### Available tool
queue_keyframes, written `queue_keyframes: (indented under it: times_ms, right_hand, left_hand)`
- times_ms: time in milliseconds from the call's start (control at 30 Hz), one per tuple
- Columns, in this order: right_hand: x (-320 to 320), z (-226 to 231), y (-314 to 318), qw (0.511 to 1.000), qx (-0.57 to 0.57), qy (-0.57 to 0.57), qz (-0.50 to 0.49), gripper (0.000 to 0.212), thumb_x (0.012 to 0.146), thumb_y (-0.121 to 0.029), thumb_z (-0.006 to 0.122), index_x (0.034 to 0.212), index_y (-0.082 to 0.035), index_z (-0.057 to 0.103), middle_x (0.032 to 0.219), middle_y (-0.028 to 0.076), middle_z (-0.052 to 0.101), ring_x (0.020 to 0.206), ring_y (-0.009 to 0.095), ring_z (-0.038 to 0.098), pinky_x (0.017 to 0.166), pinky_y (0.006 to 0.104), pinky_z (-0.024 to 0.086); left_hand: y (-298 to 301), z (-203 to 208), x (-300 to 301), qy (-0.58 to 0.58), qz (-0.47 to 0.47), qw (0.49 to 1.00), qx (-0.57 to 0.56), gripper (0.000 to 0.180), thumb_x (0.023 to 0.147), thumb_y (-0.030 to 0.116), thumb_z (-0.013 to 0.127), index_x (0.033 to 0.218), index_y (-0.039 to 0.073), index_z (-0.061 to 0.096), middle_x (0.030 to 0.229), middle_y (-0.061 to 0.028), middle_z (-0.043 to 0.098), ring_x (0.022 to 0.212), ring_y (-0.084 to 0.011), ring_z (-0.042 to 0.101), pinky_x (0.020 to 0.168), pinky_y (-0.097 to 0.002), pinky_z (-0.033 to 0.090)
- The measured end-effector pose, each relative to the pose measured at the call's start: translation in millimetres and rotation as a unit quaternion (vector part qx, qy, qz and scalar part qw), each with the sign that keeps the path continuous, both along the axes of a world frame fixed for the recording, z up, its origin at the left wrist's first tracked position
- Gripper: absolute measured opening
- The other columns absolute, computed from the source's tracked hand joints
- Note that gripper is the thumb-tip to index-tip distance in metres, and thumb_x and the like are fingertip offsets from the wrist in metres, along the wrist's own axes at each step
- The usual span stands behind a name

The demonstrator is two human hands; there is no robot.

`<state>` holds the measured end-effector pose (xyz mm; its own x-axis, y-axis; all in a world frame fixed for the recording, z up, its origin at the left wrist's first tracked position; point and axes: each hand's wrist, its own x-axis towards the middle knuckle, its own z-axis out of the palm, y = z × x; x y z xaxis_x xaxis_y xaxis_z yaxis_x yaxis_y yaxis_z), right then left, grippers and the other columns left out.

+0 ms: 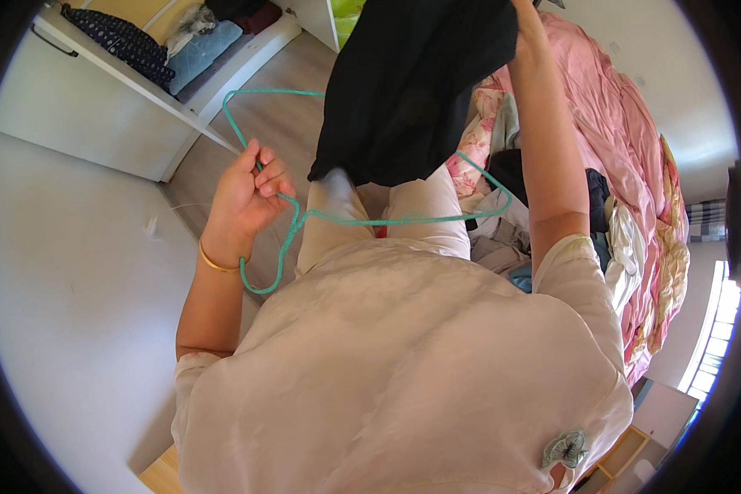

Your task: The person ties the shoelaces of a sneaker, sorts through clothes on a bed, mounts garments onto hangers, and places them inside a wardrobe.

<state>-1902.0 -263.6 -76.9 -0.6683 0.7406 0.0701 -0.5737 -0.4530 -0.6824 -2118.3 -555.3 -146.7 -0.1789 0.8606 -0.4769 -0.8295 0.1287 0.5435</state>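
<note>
My left hand (pixel 259 185) is closed round a green, thin-barred clothes hanger (pixel 412 221), near the base of its hook. The hook curls back toward my wrist, beside a gold-coloured bangle (pixel 218 261). My right hand (pixel 528 20) is raised at the top edge, gripping a black garment (pixel 403 90) by its upper right side; some of its fingers are out of sight. The garment hangs in front of me and covers part of the hanger's far bar. The hanger's near bar runs below the hem, across my thighs.
On the right, a bed with pink bedding (pixel 589 99) carries a heap of mixed clothes (pixel 510 222). At the upper left stands an open white cabinet (pixel 247 59) with a dark patterned cloth (pixel 115 41) and folded items inside. A white wall (pixel 66 272) lies to my left.
</note>
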Motion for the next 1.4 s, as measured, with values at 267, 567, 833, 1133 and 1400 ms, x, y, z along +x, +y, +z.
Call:
queue_keyframes:
  times_ms: [267, 567, 833, 1133, 1400]
  right_hand:
    - [100.5, -86.5, 126.7, 0.998, 0.052, 0.021, 0.032, 0.029, 0.085, -0.019, 0.052, 0.106, -0.001, 0.057, 0.098, 0.011, 0.063, 0.088, 0.022, 0.061, 0.079, 0.0343, 0.05]
    - [170.3, -283.8, 85.7, 0.922, -0.192, -0.317, -0.114, 0.042, 0.069, -0.018, 0.069, 0.106, -0.004, 0.056, 0.101, 0.013, 0.059, 0.092, 0.025, 0.057, 0.078, 0.0364, 0.048]
    - [120.2, -238.4, -82.1, 0.729, 0.395, -0.553, -0.084, 0.064, 0.073, -0.031, 0.069, 0.123, -0.001, 0.044, 0.123, 0.021, 0.047, 0.112, 0.028, 0.048, 0.092, 0.0359, 0.04]
    - [103.7, -107.0, -182.2, 0.782, 0.456, -0.373, 0.201, 0.062, 0.08, -0.032, 0.061, 0.132, -0.008, 0.036, 0.128, 0.023, 0.039, 0.123, 0.034, 0.034, 0.101, 0.0378, 0.028]
    - [69.8, -152.1, -213.6, 0.868, 0.377, -0.324, 0.011, 0.048, 0.072, 0.001, 0.049, 0.121, -0.001, 0.047, 0.112, 0.02, 0.055, 0.105, 0.03, 0.052, 0.09, 0.0328, 0.04]
  left_hand:
    - [4.6, 17.5, 16.1, -0.056, -0.095, 0.994, -0.005, 0.032, 0.094, 0.033, 0.036, 0.07, 0.012, 0.04, 0.052, 0.0032, 0.027, 0.046, -0.01, 0.027, 0.053, -0.0255, 0.035]
    - [15.2, 47.3, 36.7, -0.144, -0.12, 0.981, 0.047, 0.03, 0.095, 0.029, 0.035, 0.073, 0.01, 0.041, 0.053, 0.0017, 0.029, 0.047, -0.0118, 0.033, 0.06, -0.037, 0.05]
    - [38.6, 58.3, 55.6, -0.211, -0.124, 0.966, 0.077, 0.027, 0.095, 0.024, 0.033, 0.074, 0.007, 0.038, 0.06, -0.0018, 0.033, 0.053, -0.0153, 0.039, 0.082, -0.0457, 0.048]
    - [60.8, 66.5, 61.9, -0.273, -0.146, 0.936, 0.165, 0.021, 0.094, 0.015, 0.035, 0.075, 0.006, 0.033, 0.066, -0.0022, 0.033, 0.063, -0.0153, 0.038, 0.104, -0.0472, 0.027]
    - [55.9, 38.4, 105.3, -0.147, -0.117, 0.969, 0.157, 0.042, 0.092, 0.036, 0.042, 0.111, -0.001, 0.044, 0.101, -0.0167, 0.054, 0.104, -0.0286, 0.05, 0.102, -0.0479, 0.03]
